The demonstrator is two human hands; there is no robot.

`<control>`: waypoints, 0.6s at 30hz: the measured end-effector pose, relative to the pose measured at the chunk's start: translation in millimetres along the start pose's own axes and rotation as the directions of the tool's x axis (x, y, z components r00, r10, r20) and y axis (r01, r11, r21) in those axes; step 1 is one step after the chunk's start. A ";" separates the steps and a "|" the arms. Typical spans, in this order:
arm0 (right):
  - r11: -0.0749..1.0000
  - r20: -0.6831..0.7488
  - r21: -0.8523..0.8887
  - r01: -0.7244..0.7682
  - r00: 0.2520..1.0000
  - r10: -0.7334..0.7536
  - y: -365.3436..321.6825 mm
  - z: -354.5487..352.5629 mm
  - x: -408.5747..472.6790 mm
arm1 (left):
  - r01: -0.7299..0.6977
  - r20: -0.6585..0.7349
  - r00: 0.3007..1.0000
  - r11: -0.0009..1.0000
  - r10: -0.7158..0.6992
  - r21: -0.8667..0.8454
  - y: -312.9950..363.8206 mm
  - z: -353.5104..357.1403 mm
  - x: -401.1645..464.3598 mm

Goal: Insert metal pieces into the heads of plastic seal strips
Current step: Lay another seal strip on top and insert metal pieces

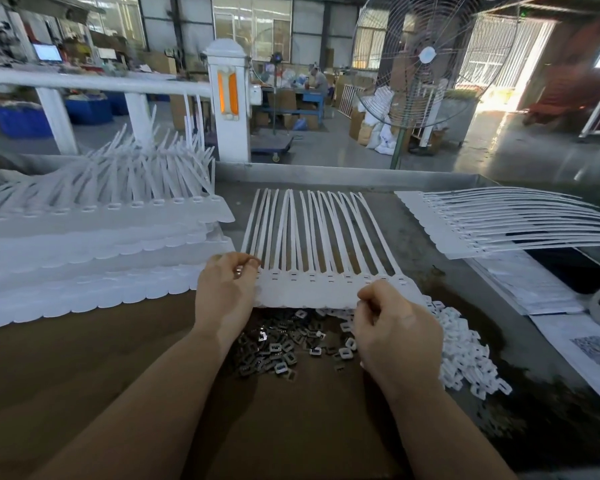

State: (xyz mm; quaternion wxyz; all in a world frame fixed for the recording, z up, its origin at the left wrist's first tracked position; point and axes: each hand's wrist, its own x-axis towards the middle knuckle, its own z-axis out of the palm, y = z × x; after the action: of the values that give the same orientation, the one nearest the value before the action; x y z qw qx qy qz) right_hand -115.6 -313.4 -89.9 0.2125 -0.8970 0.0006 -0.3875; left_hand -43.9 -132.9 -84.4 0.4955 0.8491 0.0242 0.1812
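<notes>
At the far left of the counter [84, 358] lies a tall stack of seal strips [94, 244], heads toward the person in scalloped rows, tails rising up and away. The left hand [224, 292] comes in from below, forearm angled up and right, back of the hand upward; its grip is closed on the left end of the joined seal strip sheet [309, 271], fingers curled over the head edge with something small and metallic showing between fingertips. This sheet lies in the middle of the counter, its row of heads running left to right near the person, the long tails pointing away and fanning slightly. Just under its near edge sits a heap of dark metal pieces [278, 344], with a heap of white plastic caps [465, 348] to the right. The right hand [395, 323] pinches the sheet's near edge toward its right end, fingers curled, wrist bent down. Farther right, another strip sheet [492, 223] lies with tails pointing right.
</notes>
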 end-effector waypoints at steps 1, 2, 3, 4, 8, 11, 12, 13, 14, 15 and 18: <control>1.000 -0.001 0.004 0.000 1.000 0.000 0.0 0.3 0.0 | -0.007 0.008 1.000 0.999 0.007 -0.032 0.4 -0.2 -0.6; 1.000 0.000 0.008 0.001 1.000 -0.001 -0.3 0.6 0.1 | -0.015 0.019 1.000 0.998 0.016 -0.055 0.3 -0.4 -1.1; 1.000 0.003 0.012 0.002 1.000 -0.002 -0.8 0.9 0.3 | -0.023 0.032 0.999 0.998 0.025 -0.066 -0.4 -0.5 -1.2; 1.000 0.006 0.015 0.005 1.000 -0.005 -1.2 1.0 0.3 | -0.029 0.043 0.999 0.997 0.032 -0.069 -1.2 -0.4 -1.2; 1.000 0.011 0.030 0.009 1.000 -0.009 -1.5 1.5 0.1 | 0.024 0.035 0.999 0.995 -0.021 -0.096 -3.5 0.0 2.1; 0.999 0.001 0.021 0.025 1.000 -0.025 -1.4 1.3 -0.6 | 0.074 0.003 0.997 0.988 -0.074 -0.137 -6.1 -1.9 5.8; 0.999 -0.007 0.011 0.033 0.999 -0.033 -1.3 1.2 -0.8 | 0.082 0.000 0.997 0.986 -0.082 -0.143 -6.8 -2.6 6.9; 0.999 -0.012 0.000 0.042 0.999 -0.042 -1.0 1.4 -1.0 | 0.090 0.004 0.996 0.985 -0.090 -0.150 -7.5 -3.3 7.7; 0.999 -0.010 -0.014 0.052 0.999 -0.052 -0.7 1.7 -0.9 | 0.099 0.015 0.995 0.984 -0.098 -0.151 -8.3 -3.5 8.4; 0.998 -0.001 -0.031 0.060 0.998 -0.061 -0.5 2.4 -0.6 | 0.109 0.030 0.994 0.983 -0.106 -0.144 -9.0 -3.6 8.8; 0.995 0.028 -0.070 0.064 0.998 -0.062 0.4 4.3 0.2 | 0.108 0.049 0.994 0.986 -0.102 -0.130 -9.7 -2.9 8.4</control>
State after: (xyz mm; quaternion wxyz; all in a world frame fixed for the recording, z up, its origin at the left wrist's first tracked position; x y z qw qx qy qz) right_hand -112.4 -312.1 -92.5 0.1680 -0.9084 -0.0167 -0.3824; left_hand -35.6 -123.7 -89.0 0.5601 0.8156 0.0462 0.1379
